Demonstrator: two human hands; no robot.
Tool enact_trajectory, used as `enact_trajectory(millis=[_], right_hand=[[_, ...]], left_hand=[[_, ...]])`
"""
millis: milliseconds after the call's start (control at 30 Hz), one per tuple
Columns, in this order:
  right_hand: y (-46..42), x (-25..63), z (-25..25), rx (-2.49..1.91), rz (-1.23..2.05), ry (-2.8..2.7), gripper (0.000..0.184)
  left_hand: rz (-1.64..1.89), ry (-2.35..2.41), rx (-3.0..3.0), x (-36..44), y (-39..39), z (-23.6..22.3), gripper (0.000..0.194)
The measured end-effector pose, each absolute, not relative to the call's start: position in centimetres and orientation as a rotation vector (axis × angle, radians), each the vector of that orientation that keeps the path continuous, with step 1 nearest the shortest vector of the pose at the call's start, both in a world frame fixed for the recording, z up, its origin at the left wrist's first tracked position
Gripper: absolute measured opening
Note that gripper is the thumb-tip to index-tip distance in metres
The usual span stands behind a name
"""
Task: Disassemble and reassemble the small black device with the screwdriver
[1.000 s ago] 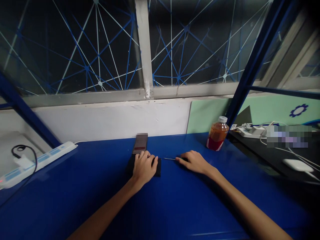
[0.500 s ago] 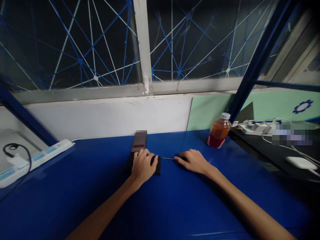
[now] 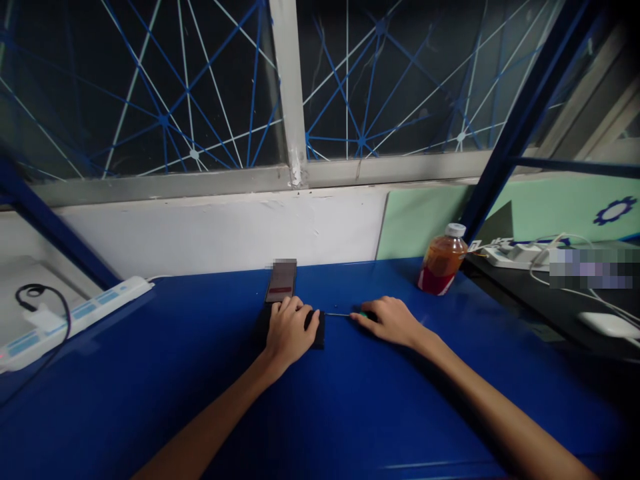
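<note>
My left hand (image 3: pixel 293 327) rests over a black box-like object (image 3: pixel 318 330) on the blue table, its fingers curled across the top and the thumb at the right side. Most of that object is hidden under the hand. In my right hand (image 3: pixel 387 320) is a screwdriver (image 3: pixel 339 315), lying low and nearly level. Its thin metal shaft points left to the black object's right side; a bit of green handle shows between the fingers. Whether the tip touches the object I cannot tell. Just behind my left hand a flat, dark phone-like device (image 3: pixel 283 283) with a lit screen leans back.
A bottle of orange-brown drink (image 3: pixel 443 260) stands at the back right of the blue table (image 3: pixel 320 413). At the left edge lies a white power strip (image 3: pixel 95 313) with a black cable. A black surface (image 3: pixel 535 300) at right carries cables and a white charger (image 3: pixel 607 325).
The whole view has shifted slightly, so things sit a little further right. Both hands keep nearly the same hold and place relative to the table.
</note>
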State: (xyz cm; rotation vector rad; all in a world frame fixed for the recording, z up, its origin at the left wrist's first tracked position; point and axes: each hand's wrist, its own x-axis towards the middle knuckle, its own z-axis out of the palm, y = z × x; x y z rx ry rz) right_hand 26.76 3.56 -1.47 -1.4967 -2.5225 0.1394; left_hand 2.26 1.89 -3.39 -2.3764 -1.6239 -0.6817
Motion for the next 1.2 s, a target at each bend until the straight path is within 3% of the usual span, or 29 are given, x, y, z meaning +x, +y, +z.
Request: enact_trajectory(millis=[133,333,733,867,1200], right_hand=[[3.6,27.1,-1.4,-1.446,0.140,-2.492,0.041],[4.1,28.4,-0.6,-1.335,0.450,-2.474,0.032],[4.4,28.2,-1.6,-1.244,0.916,-2.293,0.051],[4.4,28.1,-1.4,-1.268,0.878,-2.360,0.057],[4.4,28.4,-1.4,-1.353,0.584,-2.425,0.042]], left_hand=[[-0.684,-1.619,-2.363,2.2,1.9,-3.5,0.035],[-0.707,-1.573,-2.383,2.1,2.0,-3.6,0.032],[-0.717,-1.517,-2.389,2.0,1.9,-3.8,0.028],[-0.696,-1.517,-2.389,2.0,1.9,-3.7,0.028],[-0.673,-1.527,-2.405,2.0,2.0,-3.7,0.031]])
